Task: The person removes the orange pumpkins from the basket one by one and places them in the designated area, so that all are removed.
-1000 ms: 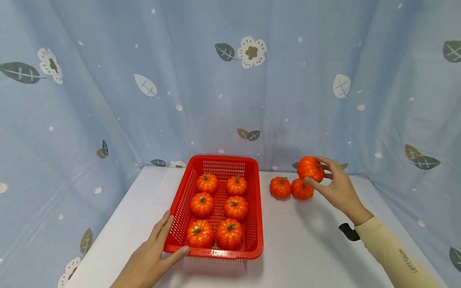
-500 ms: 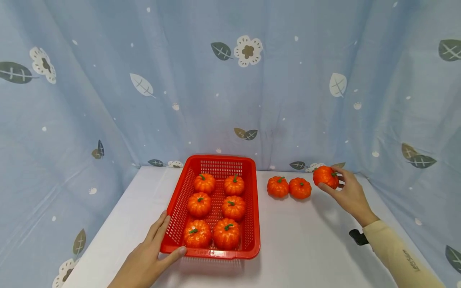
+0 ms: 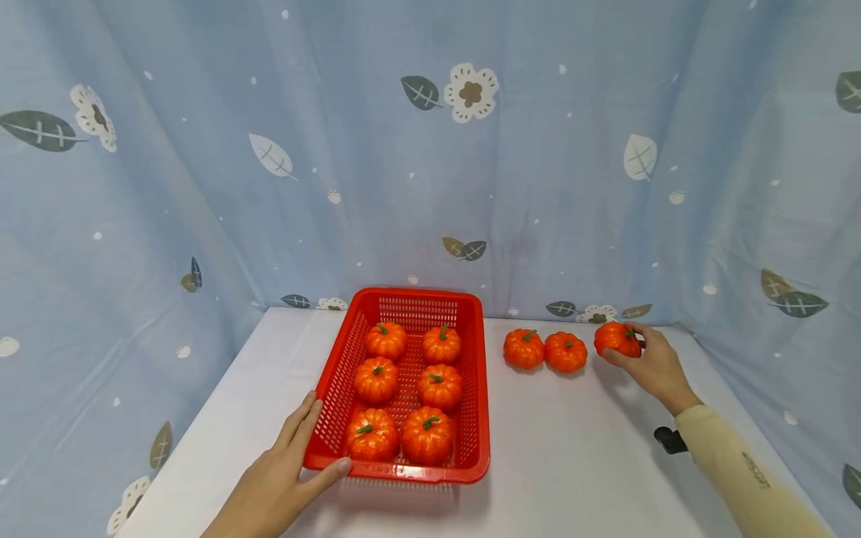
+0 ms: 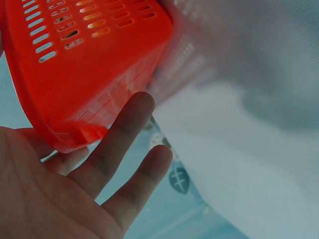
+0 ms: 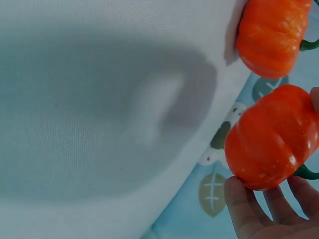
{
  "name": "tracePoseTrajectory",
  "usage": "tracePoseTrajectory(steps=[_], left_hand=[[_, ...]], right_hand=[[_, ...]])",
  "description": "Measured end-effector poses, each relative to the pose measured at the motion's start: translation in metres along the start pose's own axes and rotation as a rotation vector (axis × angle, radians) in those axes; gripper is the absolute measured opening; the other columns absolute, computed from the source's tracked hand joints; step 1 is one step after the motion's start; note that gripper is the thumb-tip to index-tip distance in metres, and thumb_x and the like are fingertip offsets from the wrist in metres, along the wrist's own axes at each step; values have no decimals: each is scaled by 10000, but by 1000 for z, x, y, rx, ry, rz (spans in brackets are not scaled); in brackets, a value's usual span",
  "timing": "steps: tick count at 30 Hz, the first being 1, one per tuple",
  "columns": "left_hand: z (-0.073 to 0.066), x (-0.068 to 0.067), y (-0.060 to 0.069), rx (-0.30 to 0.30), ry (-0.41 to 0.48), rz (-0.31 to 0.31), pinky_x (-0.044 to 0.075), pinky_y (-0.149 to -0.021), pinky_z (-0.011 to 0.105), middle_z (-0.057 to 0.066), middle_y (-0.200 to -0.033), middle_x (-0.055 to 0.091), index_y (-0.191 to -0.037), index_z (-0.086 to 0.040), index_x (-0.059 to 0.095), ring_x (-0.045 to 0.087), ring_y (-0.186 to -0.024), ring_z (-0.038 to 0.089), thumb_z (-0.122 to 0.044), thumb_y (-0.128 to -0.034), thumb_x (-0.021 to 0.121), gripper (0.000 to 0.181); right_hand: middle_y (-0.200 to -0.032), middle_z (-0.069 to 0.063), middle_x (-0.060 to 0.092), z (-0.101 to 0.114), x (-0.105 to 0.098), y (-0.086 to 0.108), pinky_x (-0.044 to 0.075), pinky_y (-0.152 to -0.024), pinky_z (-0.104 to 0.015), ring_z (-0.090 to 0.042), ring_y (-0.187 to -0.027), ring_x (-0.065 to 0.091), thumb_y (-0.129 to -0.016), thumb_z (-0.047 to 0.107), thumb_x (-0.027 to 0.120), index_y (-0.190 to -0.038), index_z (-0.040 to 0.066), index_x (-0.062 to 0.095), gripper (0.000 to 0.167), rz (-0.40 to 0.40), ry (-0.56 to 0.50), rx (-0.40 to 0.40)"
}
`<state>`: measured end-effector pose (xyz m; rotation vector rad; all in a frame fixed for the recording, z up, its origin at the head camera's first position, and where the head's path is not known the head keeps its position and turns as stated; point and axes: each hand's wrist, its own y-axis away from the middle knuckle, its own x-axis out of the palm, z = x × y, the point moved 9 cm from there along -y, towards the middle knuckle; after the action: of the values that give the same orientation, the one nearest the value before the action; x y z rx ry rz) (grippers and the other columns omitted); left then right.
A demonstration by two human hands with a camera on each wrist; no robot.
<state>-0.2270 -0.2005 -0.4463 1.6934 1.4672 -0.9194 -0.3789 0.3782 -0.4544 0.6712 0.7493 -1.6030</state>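
Note:
At the right of the head view, my right hand (image 3: 658,371) grips a small orange-red pumpkin (image 3: 616,340) between thumb and fingers. The right wrist view shows this held pumpkin (image 5: 271,137) with its green stem, apart from a neighbouring pumpkin (image 5: 274,37). My left hand (image 3: 274,478) rests at the near left corner of a red plastic basket (image 3: 478,418), thumb on the front rim and fingers stretched along the outer side. Up close in the left wrist view, straight fingers lie beside the slotted basket wall (image 4: 84,84). Inside the basket sit several pumpkins, in two columns.
Two pumpkins, one left (image 3: 523,349) and one right (image 3: 566,353), stand side by side between the basket and my right hand. All rest on a white table (image 3: 545,463). A blue patterned curtain (image 3: 377,149) closes off the back and sides.
My right hand has carried its pumpkin to the right and down, from above the right pumpkin of the pair to table level beside it. The left hand and basket stay put.

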Motion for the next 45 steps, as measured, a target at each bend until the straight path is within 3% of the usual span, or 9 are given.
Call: tracePoseTrajectory(steps=[9, 23, 32, 35, 41, 45], left_hand=[[2, 2, -1, -41, 9, 39, 519, -905, 621, 43, -1688, 128, -1640, -140, 166, 541, -1272, 397, -782, -862, 554, 1081], [-2, -2, 1, 34, 9, -39, 499, -934, 596, -36, -1686, 131, -1642, -173, 173, 577, -1240, 371, -729, -898, 570, 1010], [-2, -1, 1, 10, 7, -17, 507, -917, 608, -16, -1686, 132, -1643, -171, 167, 587, -1217, 394, -740, -890, 568, 1025], [-1, 0, 0, 1, 4, -5, 509, -914, 610, -5, -1686, 132, -1642, -166, 166, 583, -1220, 398, -746, -887, 566, 1033], [0, 2, -2, -29, 1, 22, 515, -908, 613, 14, -1690, 117, -1643, -162, 158, 561, -1248, 396, -768, -875, 555, 1056], [1, 2, -2, -47, -5, 38, 518, -903, 620, 26, -1691, 113, -1643, -160, 157, 552, -1256, 398, -781, -866, 551, 1071]], right_hand=[[-1451, -402, 332, -10, 15, -7, 394, -1008, -694, -559, -1274, 359, -917, 413, 742, -1495, -129, 299, 908, 69, 51, 13], [-1445, -406, 324, -20, 29, -11, 340, -1048, -707, -574, -1297, 338, -908, 399, 749, -1476, -122, 329, 878, 122, 92, 61], [-1437, -436, 311, -15, 26, -10, 323, -1043, -724, -595, -1289, 332, -885, 457, 767, -1490, -108, 319, 941, 131, 91, 30], [-1461, -432, 296, -9, 17, -9, 316, -1035, -736, -598, -1307, 313, -901, 455, 750, -1498, -97, 323, 918, 80, 71, 7], [-1453, -380, 372, 19, -11, -5, 309, -1030, -733, -573, -1314, 338, -947, 326, 723, -1465, -82, 405, 733, -134, 4, -108], [-1453, -334, 406, 41, -19, 2, 362, -997, -712, -538, -1289, 381, -960, 295, 712, -1474, -35, 424, 675, -192, -35, -163]])
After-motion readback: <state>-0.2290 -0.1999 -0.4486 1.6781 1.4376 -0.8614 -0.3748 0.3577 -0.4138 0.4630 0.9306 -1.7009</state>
